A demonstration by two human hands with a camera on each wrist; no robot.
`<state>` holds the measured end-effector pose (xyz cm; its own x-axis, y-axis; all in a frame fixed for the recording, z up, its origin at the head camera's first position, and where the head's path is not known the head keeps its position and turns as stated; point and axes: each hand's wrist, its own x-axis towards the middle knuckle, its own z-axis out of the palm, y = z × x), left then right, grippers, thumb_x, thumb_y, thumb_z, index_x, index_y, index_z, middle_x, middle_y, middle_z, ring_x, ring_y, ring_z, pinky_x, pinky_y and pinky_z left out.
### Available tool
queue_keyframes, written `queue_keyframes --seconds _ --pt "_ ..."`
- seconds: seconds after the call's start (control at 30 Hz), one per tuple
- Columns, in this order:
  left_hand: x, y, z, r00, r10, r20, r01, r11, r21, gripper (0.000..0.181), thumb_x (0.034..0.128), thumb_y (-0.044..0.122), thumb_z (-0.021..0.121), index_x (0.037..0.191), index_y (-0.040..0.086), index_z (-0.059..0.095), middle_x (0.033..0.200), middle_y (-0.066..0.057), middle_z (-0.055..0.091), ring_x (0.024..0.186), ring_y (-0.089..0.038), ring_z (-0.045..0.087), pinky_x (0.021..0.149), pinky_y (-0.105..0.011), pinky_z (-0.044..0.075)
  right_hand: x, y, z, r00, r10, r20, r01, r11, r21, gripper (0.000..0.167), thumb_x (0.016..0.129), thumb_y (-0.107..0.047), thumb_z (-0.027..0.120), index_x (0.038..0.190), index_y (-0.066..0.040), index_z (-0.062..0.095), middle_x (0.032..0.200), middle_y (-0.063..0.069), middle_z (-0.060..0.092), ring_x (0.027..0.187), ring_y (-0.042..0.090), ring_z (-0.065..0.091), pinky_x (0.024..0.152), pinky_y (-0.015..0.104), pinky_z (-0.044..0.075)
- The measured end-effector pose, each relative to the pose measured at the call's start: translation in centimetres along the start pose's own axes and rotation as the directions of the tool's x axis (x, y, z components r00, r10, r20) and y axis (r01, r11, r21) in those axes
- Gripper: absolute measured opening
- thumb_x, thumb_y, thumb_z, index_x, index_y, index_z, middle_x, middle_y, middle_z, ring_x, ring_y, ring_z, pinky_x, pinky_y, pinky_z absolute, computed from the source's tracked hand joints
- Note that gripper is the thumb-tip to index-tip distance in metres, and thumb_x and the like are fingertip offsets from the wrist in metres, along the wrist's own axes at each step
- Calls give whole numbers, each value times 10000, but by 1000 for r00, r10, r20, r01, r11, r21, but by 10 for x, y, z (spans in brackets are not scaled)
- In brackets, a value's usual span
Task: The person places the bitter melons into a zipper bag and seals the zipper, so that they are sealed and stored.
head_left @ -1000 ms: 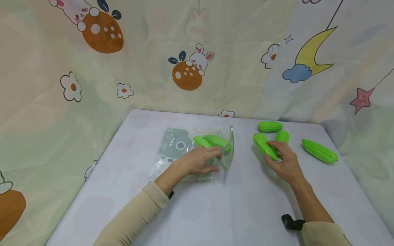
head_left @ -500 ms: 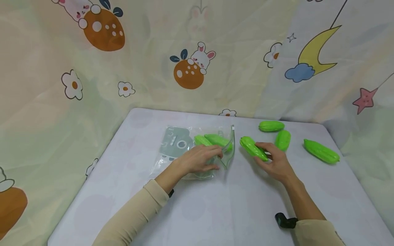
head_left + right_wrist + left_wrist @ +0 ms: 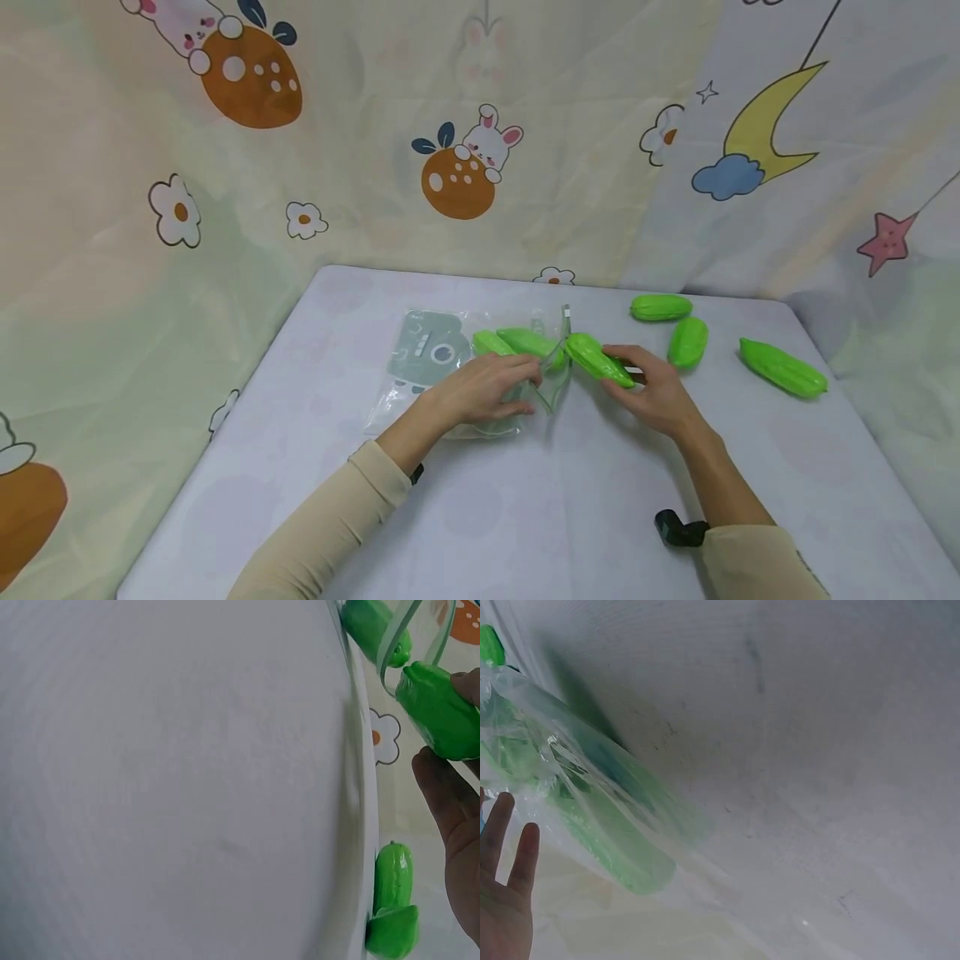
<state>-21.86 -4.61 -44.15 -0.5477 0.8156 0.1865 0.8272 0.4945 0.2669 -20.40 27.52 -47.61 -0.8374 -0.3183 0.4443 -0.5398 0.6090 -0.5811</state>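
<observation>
A clear zip bag (image 3: 427,346) with a grey-green cartoon print lies mid-table in the head view. My left hand (image 3: 487,392) lies over it and grips the edge of its mouth, which gapes to the right. Several bright green toy cucumbers (image 3: 531,343) show through the plastic. Between the thumb and fingers of my right hand (image 3: 660,396) is another green toy cucumber (image 3: 594,357), its far end right at the bag's mouth. In the right wrist view, this cucumber's tip (image 3: 439,709) is close beside the bag's rim (image 3: 390,645). Only part of the left hand (image 3: 506,900) shows in the left wrist view.
Three more toy cucumbers lie on the right of the white table (image 3: 480,517): one at the back (image 3: 661,307), one just in front of it (image 3: 687,342), one farther right (image 3: 783,368). A printed cloth (image 3: 570,167) hangs behind the table.
My right hand has carried its cucumber leftward, away from the others on the right, up to the bag's mouth. My left hand keeps its place on the bag.
</observation>
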Motion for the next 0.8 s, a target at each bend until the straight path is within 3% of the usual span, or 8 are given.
queue_keyframes --seconds 0.2,0.43,0.63,0.8 --pt "0 0 1 1000 1 0 -1 1000 7 364 926 380 773 1205 204 620 1290 75 614 1076 -112 608 917 -316 504 3 -3 9 998 56 37 -57 998 31 465 872 -98 821 1308 -78 659 1284 138 694 1097 305 677 815 348 605" --pt "1 -3 3 1000 0 -27 1 1000 14 367 927 393 771 1203 209 614 1270 91 615 1099 -100 604 930 -332 502 6 -5 14 999 8 45 -10 999 43 426 869 -77 820 1268 -81 670 1197 99 680 1025 263 670 773 351 610" --pt "3 -4 3 999 18 -32 -18 1000 4 392 927 380 773 1226 180 620 1266 77 613 1086 -102 608 916 -344 507 8 -8 19 989 78 123 -86 995 56 406 947 -171 758 1330 -132 629 1290 112 684 1042 293 701 807 409 601" --pt "4 -3 1 1000 2 -15 -2 1000 -11 405 930 380 769 1244 173 621 1321 73 605 1130 -101 603 942 -350 499 10 -14 21 985 87 147 -98 993 71 411 927 -158 780 1308 -129 627 1280 87 657 1075 311 681 834 456 594"
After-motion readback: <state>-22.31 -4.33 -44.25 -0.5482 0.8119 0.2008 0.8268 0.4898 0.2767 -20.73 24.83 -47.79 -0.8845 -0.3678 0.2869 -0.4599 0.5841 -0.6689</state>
